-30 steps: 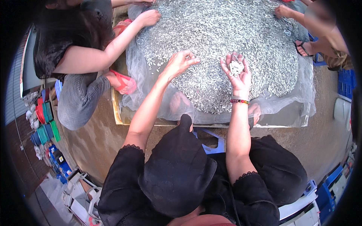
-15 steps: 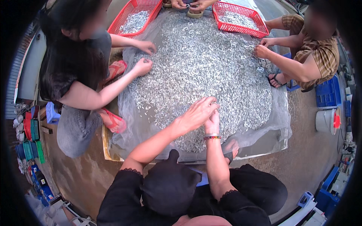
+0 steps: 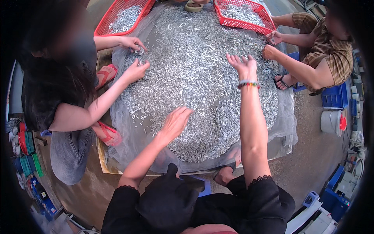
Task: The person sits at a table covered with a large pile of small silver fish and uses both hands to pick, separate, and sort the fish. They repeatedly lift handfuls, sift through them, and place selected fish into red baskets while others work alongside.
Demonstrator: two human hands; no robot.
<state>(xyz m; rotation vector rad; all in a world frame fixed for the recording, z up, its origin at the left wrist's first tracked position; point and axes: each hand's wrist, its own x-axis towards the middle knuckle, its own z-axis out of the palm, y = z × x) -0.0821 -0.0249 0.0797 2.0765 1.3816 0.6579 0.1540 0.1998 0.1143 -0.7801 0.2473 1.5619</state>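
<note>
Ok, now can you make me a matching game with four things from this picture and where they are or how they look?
Things:
1. camera wearer's right hand
2. camera wearer's left hand
3. white bucket
4. two red baskets

Clues:
A. on the floor at the right, with a red part
B. at the far end of the pile, with small silvery pieces inside
C. reaching farther out over the pile, colourful bracelet at its wrist
D. over the pile but closer to the wearer's body, no bracelet

Right pairs: 1-C, 2-D, 3-A, 4-B
</note>
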